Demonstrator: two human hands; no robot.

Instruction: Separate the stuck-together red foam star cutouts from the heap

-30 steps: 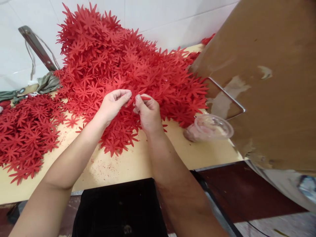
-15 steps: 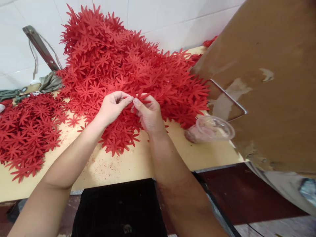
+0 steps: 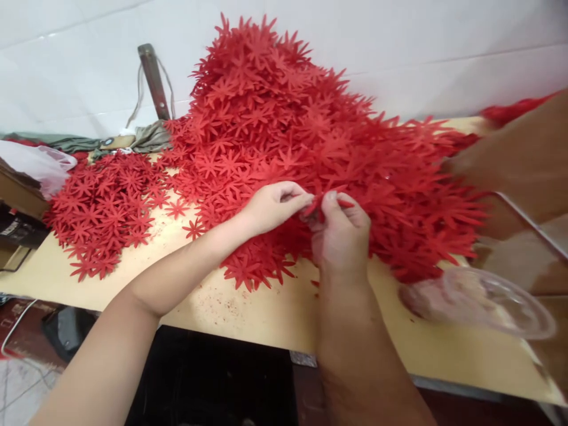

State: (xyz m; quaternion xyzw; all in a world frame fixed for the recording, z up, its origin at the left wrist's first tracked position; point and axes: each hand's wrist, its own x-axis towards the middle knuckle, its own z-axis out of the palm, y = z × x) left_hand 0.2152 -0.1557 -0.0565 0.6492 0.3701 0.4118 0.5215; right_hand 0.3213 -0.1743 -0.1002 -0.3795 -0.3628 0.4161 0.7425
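Both hands meet in front of a tall heap of red flower-shaped pieces [image 3: 266,112] with thin pointed petals. My left hand [image 3: 277,207] pinches a red flower piece [image 3: 316,205] between thumb and fingertips. Right beside it, my right hand [image 3: 344,228] is closed on the same red piece, with petals poking out past its thumb and fingers. The hands hide most of the held piece, so I cannot tell whether it is one layer or more. A smaller heap of the same red flowers [image 3: 106,201] lies to the left, a few loose ones between.
A clear plastic tub [image 3: 483,302] stands on the table [image 3: 261,319] at right, beside a large cardboard box [image 3: 523,154]. A dark strip with a cord [image 3: 153,80] leans on the wall at the back left, near a grey-green cloth [image 3: 151,137]. A whitish plastic bag [image 3: 38,163] is at far left.
The view has turned right-to-left, so everything sits further right and the left end of the table shows more. Both hands stay together at the red flower piece, whose petals now show between the fingertips.
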